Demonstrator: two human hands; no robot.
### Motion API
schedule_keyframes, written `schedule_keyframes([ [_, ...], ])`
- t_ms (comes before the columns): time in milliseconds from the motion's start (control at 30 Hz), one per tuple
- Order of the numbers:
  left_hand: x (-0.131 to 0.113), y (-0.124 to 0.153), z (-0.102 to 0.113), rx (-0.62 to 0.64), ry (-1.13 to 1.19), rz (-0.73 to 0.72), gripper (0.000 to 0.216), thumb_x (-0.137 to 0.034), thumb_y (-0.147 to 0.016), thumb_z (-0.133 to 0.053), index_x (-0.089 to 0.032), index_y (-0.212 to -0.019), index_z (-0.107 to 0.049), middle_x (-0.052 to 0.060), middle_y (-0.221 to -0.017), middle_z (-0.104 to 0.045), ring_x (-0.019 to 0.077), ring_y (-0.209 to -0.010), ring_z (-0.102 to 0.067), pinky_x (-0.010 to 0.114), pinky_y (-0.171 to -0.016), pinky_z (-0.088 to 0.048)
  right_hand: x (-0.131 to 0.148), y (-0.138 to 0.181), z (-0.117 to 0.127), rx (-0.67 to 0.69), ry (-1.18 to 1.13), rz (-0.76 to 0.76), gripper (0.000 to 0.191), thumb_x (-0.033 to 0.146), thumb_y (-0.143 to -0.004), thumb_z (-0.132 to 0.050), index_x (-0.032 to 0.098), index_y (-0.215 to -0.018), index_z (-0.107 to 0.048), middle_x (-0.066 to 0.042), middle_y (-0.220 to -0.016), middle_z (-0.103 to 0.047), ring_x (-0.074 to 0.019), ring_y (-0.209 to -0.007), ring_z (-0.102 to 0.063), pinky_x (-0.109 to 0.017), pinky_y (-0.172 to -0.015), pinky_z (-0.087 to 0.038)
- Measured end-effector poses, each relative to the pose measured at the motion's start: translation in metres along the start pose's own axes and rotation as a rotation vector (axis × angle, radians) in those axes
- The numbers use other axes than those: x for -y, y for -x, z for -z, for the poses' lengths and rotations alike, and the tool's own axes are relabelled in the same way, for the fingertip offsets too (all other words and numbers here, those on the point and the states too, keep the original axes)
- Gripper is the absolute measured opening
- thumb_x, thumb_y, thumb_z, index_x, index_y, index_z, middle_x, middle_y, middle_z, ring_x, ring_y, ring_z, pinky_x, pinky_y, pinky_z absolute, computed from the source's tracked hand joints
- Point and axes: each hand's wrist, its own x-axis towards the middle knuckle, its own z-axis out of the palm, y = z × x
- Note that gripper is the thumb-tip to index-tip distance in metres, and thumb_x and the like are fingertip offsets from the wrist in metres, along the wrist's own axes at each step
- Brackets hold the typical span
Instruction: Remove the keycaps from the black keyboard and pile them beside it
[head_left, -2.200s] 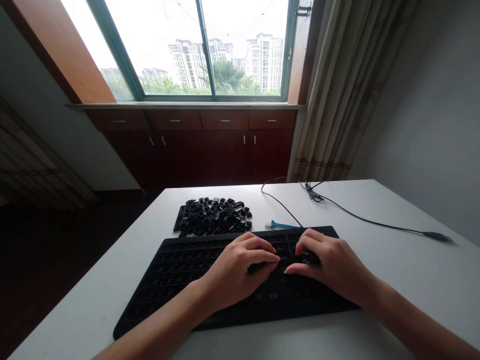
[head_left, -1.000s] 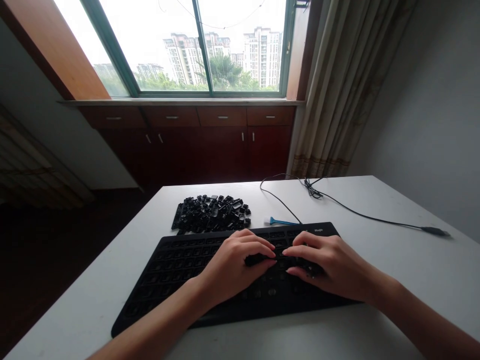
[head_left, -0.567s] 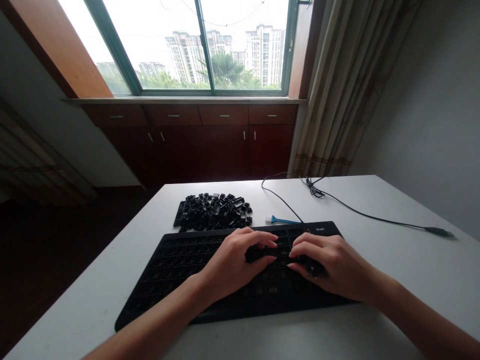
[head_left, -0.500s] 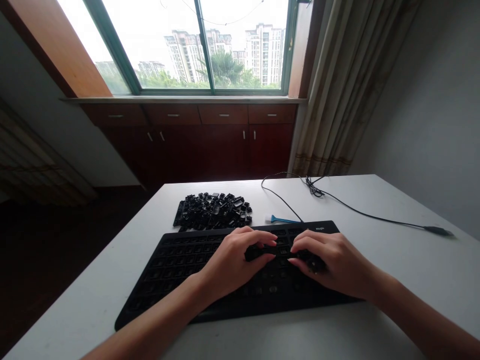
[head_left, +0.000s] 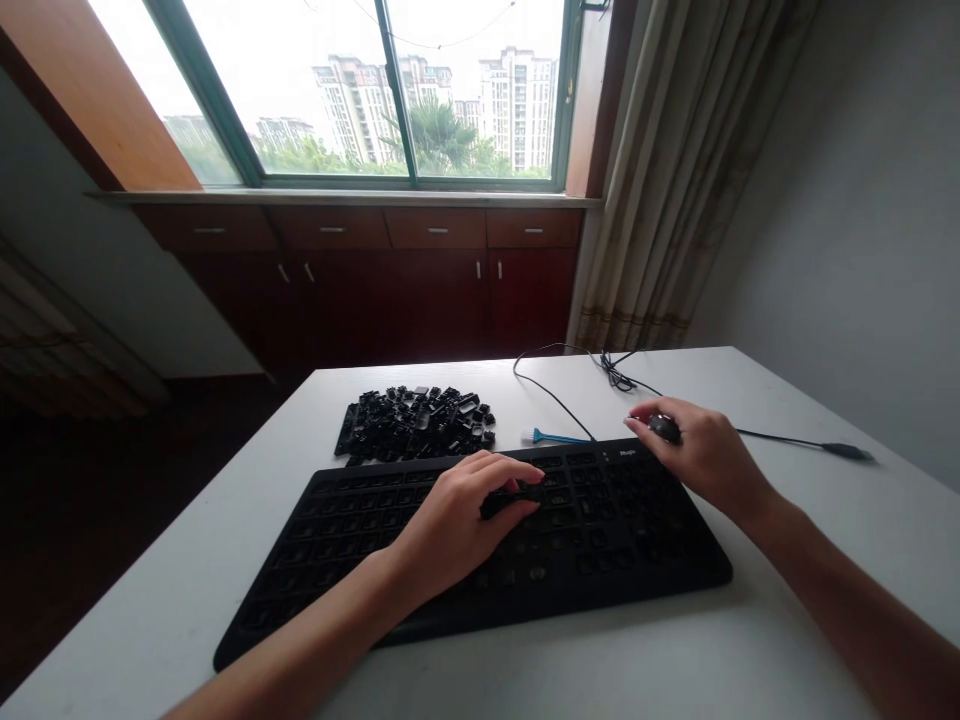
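A black keyboard (head_left: 600,575) lies across the white table with its key wells bare of caps. My left hand (head_left: 465,510) rests over its middle, fingers curved and the thumb apart from the index finger. No held thing can be made out in that gap. Raised beyond the keyboard's far right corner, my right hand (head_left: 701,450) is closed around a small, dark, rounded, shiny object (head_left: 664,428) whose kind I cannot make out. Behind the keyboard lies a heap of loose black keycaps (head_left: 416,420).
A blue brush (head_left: 559,437) with pale bristles lies just behind the keyboard. The thin black cable (head_left: 551,395) loops to a bundled coil (head_left: 615,372) and runs right. The white table (head_left: 832,520) stands before dark red cabinets (head_left: 382,300) below a window.
My right hand has lifted off the keyboard's right part and moved up and to the right, beyond its far edge. My left hand keeps its place on the keyboard. The view has shifted slightly.
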Motion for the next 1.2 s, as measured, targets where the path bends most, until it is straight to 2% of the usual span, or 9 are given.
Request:
schedule_keyframes([
  [133,-0.001,0.0,0.0,0.004,0.007,-0.009,0.021,-0.02,-0.091,-0.07,-0.024,-0.111,-0.069,0.003,-0.105,-0.071,0.0169,-0.094,-0.065,0.031,-0.085,-0.055,-0.014,-0.002,0.0,0.05,0.054,-0.056,0.021,0.04,-0.091,-0.06,0.025,-0.096,-0.075,-0.005,-0.094,-0.078,-0.0278,-0.083,-0.073,-0.04,-0.076,-0.055],
  [233,-0.002,0.0,0.0,0.01,-0.001,-0.03,0.019,-0.021,-0.091,-0.07,-0.025,-0.11,-0.069,0.002,-0.106,-0.072,0.0172,-0.097,-0.065,0.032,-0.089,-0.055,-0.018,-0.002,-0.001,0.08,0.045,-0.07,0.022,0.037,-0.092,-0.058,0.026,-0.1,-0.076,-0.004,-0.096,-0.079,-0.0273,-0.086,-0.074,-0.04,-0.078,-0.056],
  [400,-0.003,0.001,0.0,0.016,-0.004,-0.062,0.016,-0.024,-0.094,-0.067,-0.024,-0.11,-0.07,0.004,-0.109,-0.071,0.0178,-0.101,-0.066,0.033,-0.091,-0.056,-0.016,-0.002,-0.005,0.109,-0.001,-0.063,0.026,0.03,-0.092,-0.056,0.028,-0.111,-0.074,-0.002,-0.11,-0.077,-0.0251,-0.098,-0.073,-0.039,-0.086,-0.057],
  [600,-0.006,-0.001,0.0,0.039,-0.046,-0.117,0.015,-0.024,-0.095,-0.065,-0.023,-0.109,-0.071,0.006,-0.108,-0.072,0.0194,-0.1,-0.067,0.036,-0.092,-0.057,-0.012,-0.002,-0.009,0.139,-0.039,-0.037,0.027,0.027,-0.092,-0.055,0.026,-0.111,-0.074,-0.003,-0.11,-0.078,-0.0244,-0.1,-0.073,-0.039,-0.089,-0.058],
  [967,-0.006,-0.002,-0.001,0.055,-0.085,-0.154,0.015,-0.024,-0.097,-0.063,-0.024,-0.109,-0.07,0.003,-0.109,-0.074,0.0185,-0.101,-0.067,0.035,-0.092,-0.056,-0.018,-0.002,-0.015,0.148,-0.052,-0.054,0.029,0.028,-0.091,-0.056,0.024,-0.112,-0.075,-0.004,-0.107,-0.079,-0.0247,-0.096,-0.075,-0.038,-0.086,-0.059],
  [1200,-0.006,-0.001,-0.001,0.055,-0.088,-0.16,0.015,-0.024,-0.097,-0.062,-0.023,-0.11,-0.07,0.004,-0.109,-0.074,0.0186,-0.102,-0.067,0.035,-0.093,-0.056,-0.017,-0.002,-0.016,0.123,-0.056,-0.037,0.029,0.029,-0.091,-0.057,0.024,-0.112,-0.076,-0.005,-0.109,-0.078,-0.0246,-0.099,-0.074,-0.038,-0.09,-0.058],
])
